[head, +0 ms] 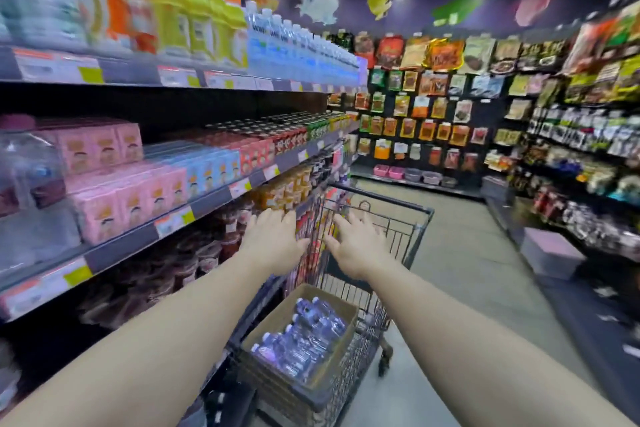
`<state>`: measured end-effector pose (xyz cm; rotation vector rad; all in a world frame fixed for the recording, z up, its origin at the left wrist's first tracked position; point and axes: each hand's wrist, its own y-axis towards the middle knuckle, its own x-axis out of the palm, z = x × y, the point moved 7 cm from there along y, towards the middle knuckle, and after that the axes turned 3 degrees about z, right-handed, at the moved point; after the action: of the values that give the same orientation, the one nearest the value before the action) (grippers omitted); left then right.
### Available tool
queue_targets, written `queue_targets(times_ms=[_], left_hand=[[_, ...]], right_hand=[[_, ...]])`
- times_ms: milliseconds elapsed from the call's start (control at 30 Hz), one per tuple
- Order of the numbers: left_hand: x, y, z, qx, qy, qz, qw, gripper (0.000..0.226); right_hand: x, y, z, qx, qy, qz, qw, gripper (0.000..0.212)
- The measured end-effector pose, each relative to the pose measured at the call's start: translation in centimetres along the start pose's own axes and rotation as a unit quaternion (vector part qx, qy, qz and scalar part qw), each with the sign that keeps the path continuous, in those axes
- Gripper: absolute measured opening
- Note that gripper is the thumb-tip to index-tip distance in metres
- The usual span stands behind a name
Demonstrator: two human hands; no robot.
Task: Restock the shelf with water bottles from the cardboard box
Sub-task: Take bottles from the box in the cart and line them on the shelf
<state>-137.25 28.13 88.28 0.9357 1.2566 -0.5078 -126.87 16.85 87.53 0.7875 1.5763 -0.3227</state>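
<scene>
Head view: both hands empty. Left hand [273,239] and right hand [356,244] sit mid-frame, fingers spread and loose, reaching out over the far end of the shopping cart [408,215]; I cannot tell whether either touches the wire. Neither holds a bottle.

Cardboard box [270,319] stands in the near end of the cart, lower centre of frame, open on top. Water bottles [304,333] lie packed inside, filling what I can see of it.

Shelf [221,80] runs along the left of frame. A row of clear water bottles on the top shelf [298,45] shows at upper centre; motion blur hides any gap there.

My reading: restocking barely begun, if at all. Box looks near full, hands free. Nearly all bottles are left to move.
</scene>
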Motion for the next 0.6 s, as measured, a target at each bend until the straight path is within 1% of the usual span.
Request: queue_targets(times_ms=[100,200,267,367,500,600], left_hand=[[4.5,3.9,-0.6,0.005,-0.019,-0.029,0.999,0.069],[9.4,6.7,-1.0,0.002,-0.026,-0.080,0.996,0.063],[12.6,8.5,-1.3,-0.002,-0.031,-0.100,0.995,0.060],[17.4,10.5,-1.8,-0.020,-0.041,-0.120,0.992,0.060],[24.3,13.4,-3.3,-0.081,-0.038,-0.151,0.984,0.064],[28.5,15.9,-4.8,-0.138,-0.031,-0.145,0.979,0.065]], right_hand=[[4.0,3.4,1.6,0.022,-0.001,-0.019,1.000,0.061],[8.1,6.0,3.6,0.040,0.013,-0.058,0.997,0.060],[10.6,8.3,5.2,0.048,0.015,-0.077,0.996,0.061],[15.5,11.8,7.4,0.046,0.014,-0.116,0.992,0.061],[22.9,17.1,10.3,0.023,0.012,-0.174,0.984,0.061],[27.9,21.8,12.6,0.003,0.018,-0.212,0.977,0.063]])
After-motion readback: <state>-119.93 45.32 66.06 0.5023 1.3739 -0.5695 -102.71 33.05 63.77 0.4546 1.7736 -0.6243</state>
